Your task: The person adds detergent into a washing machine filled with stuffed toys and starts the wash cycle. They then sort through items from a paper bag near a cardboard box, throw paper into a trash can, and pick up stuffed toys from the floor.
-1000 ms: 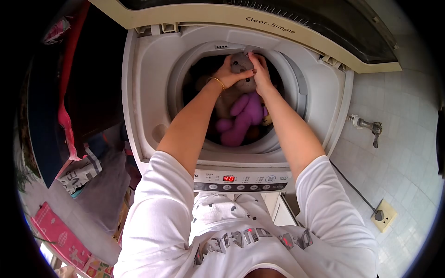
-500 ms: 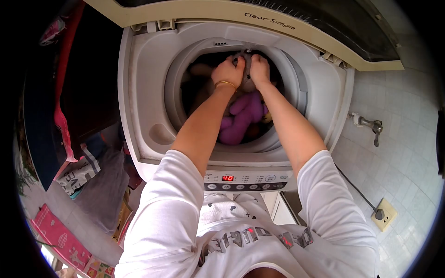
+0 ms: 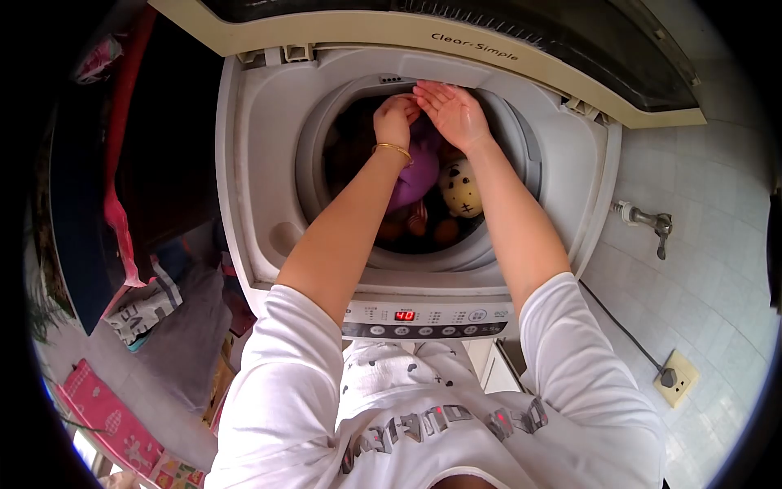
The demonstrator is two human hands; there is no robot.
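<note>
Both my hands are inside the drum of a top-loading washing machine (image 3: 419, 287), near the drum's far rim. My left hand (image 3: 395, 122), with a gold bangle at the wrist, is curled closed at the upper end of a purple stuffed toy (image 3: 414, 175); the fingertips are partly hidden. My right hand (image 3: 456, 116) is open beside it, palm turned up and fingers stretched toward the left fingertips. A cream-yellow stuffed toy (image 3: 461, 189) with dark spots and stitches lies below my right hand. Darker brownish items (image 3: 415, 228) sit lower in the drum.
The machine's lid (image 3: 489, 50) stands raised at the back. The control panel (image 3: 428, 319) shows a red 40. A tap (image 3: 652, 222) and a socket with a plug (image 3: 674, 378) are on the tiled wall at right. Bags (image 3: 147, 310) lie at left.
The greyish item between my hands is no longer visible. The purple toy has shifted up under my hands, uncovering the cream-yellow toy. My right hand has opened and turned palm up.
</note>
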